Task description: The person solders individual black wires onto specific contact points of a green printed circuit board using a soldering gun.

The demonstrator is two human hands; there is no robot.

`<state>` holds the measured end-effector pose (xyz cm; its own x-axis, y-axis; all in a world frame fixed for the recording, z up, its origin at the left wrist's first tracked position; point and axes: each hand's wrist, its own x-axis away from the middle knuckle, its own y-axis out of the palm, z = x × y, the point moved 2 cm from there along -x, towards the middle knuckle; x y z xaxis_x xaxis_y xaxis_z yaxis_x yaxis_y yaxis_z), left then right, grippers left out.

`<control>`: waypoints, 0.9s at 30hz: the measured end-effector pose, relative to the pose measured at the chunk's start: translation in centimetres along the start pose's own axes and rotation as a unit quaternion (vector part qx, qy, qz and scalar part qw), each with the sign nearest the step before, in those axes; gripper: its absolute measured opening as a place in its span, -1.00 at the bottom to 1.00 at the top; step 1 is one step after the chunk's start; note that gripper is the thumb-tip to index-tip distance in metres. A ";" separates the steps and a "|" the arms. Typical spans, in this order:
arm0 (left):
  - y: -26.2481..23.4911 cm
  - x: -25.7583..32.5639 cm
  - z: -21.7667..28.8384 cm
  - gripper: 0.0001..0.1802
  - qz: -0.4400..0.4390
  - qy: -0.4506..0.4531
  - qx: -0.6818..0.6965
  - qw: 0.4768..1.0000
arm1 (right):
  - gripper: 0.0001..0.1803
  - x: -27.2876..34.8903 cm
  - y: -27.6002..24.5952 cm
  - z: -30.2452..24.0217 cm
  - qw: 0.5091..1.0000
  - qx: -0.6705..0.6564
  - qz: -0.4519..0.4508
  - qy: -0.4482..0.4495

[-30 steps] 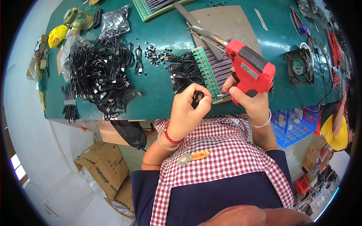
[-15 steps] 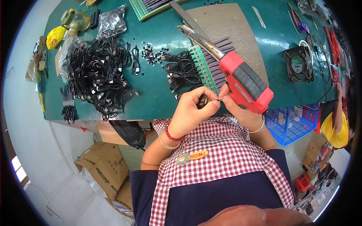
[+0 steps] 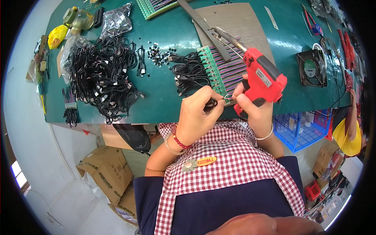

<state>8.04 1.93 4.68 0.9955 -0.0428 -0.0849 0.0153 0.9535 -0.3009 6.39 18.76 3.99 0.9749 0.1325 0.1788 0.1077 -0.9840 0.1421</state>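
Observation:
My left hand pinches a thin black cable, its bare wire end beside the lower end of a green circuit board strip. My right hand is closed around the handle of a red soldering gun, whose long metal nose slants up and to the left over the board. My right thumb and forefinger are close to the wire end; whether they touch it I cannot tell. Purple, pink and dark wires run rightward from the strip. Coiled black cables lie along its left side.
A large heap of black cables covers the table's left part. Small black pieces are scattered beside it. A flat metal bar lies across a brown board. A fan stands at right, above a blue crate.
The soldering gun has shifted right and tipped more upright, its nose moving away from my left hand. My right fingers have drawn slightly apart from the left ones, which keep the cable.

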 end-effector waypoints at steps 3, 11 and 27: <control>0.3 0.1 -0.1 -0.86 -0.006 -0.014 -0.003 1.000 | -0.46 0.9 0.8 0.4 1.000 -0.014 0.001 0.009; 0.4 0.1 0.1 -0.84 -0.019 -0.003 -0.017 1.000 | -0.48 0.5 0.7 1.3 0.993 -0.110 -0.029 0.022; 0.8 0.2 -0.4 -0.82 0.003 0.031 -0.034 0.999 | -0.45 -0.2 -0.1 0.9 0.995 0.014 -0.071 0.067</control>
<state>8.20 2.58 4.06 0.9877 -0.0569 -0.1458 0.0000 0.9314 -0.3640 6.33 18.75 3.02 0.9151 0.2832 0.2871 0.2493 -0.9569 0.1492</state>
